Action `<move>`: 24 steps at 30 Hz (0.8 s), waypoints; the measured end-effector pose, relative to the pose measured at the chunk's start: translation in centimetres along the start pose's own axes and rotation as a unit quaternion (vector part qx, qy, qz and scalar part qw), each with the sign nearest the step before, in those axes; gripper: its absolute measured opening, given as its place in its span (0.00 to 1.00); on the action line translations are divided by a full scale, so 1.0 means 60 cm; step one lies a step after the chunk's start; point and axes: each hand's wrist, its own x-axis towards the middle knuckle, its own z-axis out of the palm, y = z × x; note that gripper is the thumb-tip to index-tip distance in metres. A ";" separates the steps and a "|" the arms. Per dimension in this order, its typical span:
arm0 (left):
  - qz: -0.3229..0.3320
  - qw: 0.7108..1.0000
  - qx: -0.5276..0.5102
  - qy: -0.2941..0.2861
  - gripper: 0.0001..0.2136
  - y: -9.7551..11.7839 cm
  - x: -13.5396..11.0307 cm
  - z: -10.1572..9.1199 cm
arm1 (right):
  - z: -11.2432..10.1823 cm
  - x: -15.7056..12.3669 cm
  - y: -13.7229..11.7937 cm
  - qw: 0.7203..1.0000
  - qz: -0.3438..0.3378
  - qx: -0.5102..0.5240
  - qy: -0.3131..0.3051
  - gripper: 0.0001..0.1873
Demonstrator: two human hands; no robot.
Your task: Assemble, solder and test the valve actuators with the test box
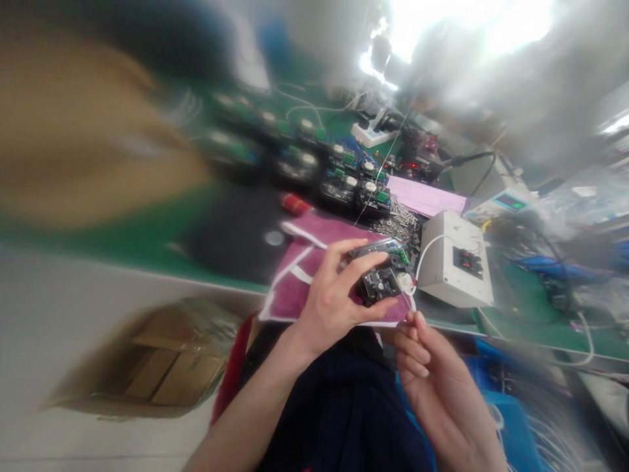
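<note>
My left hand (339,295) grips a small black circuit module (381,272) with green terminals, held just above a purple cloth (304,262) at the bench edge. My right hand (422,360) sits just below and right of it, fingers pinched together on a thin wire (403,298) that runs up toward the module. The thin wire continues upward across the bench.
Rows of similar black modules (344,177) lie on the green bench (147,242). A white box with a socket (457,259), a pile of screws (398,223), a pink sheet (427,196) and a meter (506,200) stand right. A cardboard box (167,360) sits on the floor left.
</note>
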 end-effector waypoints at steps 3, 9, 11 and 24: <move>-0.010 1.000 0.000 0.000 0.30 0.002 0.003 -0.001 | -0.008 0.005 0.021 0.987 -0.108 -0.113 -0.023 0.13; -0.018 1.000 -0.002 -0.002 0.30 0.002 0.001 -0.001 | -0.021 0.010 0.033 0.968 -0.167 -0.177 -0.062 0.18; -0.017 1.000 0.002 -0.003 0.30 0.002 0.000 0.000 | -0.019 0.010 0.030 0.973 -0.148 -0.164 -0.070 0.17; -0.007 1.000 0.015 0.000 0.30 -0.001 0.000 -0.001 | -0.002 -0.007 0.007 0.989 0.063 0.075 -0.110 0.15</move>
